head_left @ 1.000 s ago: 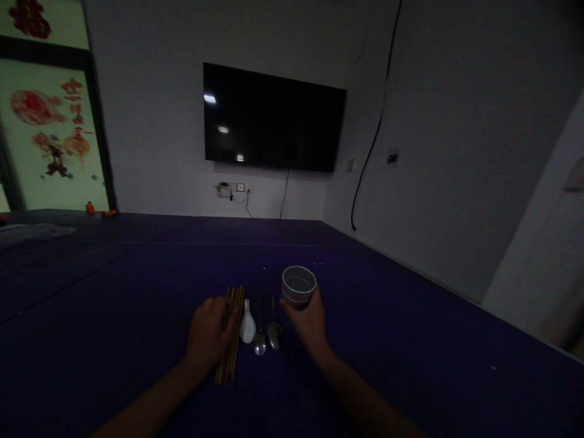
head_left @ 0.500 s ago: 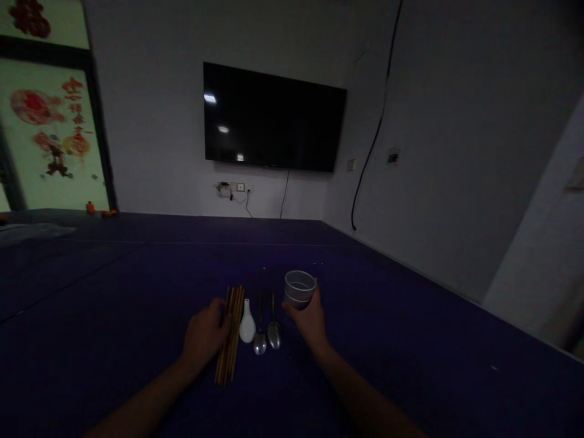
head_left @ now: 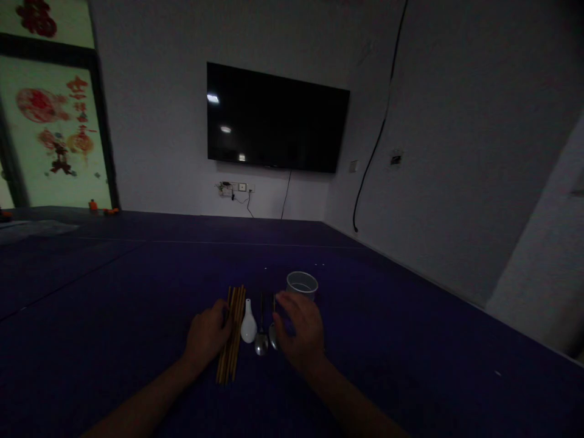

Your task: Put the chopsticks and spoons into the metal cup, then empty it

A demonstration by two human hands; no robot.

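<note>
On a dark blue surface lies a bundle of wooden chopsticks (head_left: 232,340), a white ceramic spoon (head_left: 249,327) and two metal spoons (head_left: 261,342) side by side. A white cup (head_left: 302,284) stands upright just beyond them. My left hand (head_left: 206,336) rests with curled fingers against the left side of the chopsticks. My right hand (head_left: 298,331) hovers with spread fingers over the right metal spoon, in front of the cup, and hides most of that spoon. It holds nothing that I can see.
The blue surface (head_left: 114,316) stretches far to the left and back. A black television (head_left: 276,118) hangs on the white wall ahead. Another white wall (head_left: 456,182) runs along the right side. A window with red decorations (head_left: 55,134) is at the far left.
My right hand has let go of the cup, which now stands on the surface, and has moved left and nearer over the metal spoons. My left hand has barely moved.
</note>
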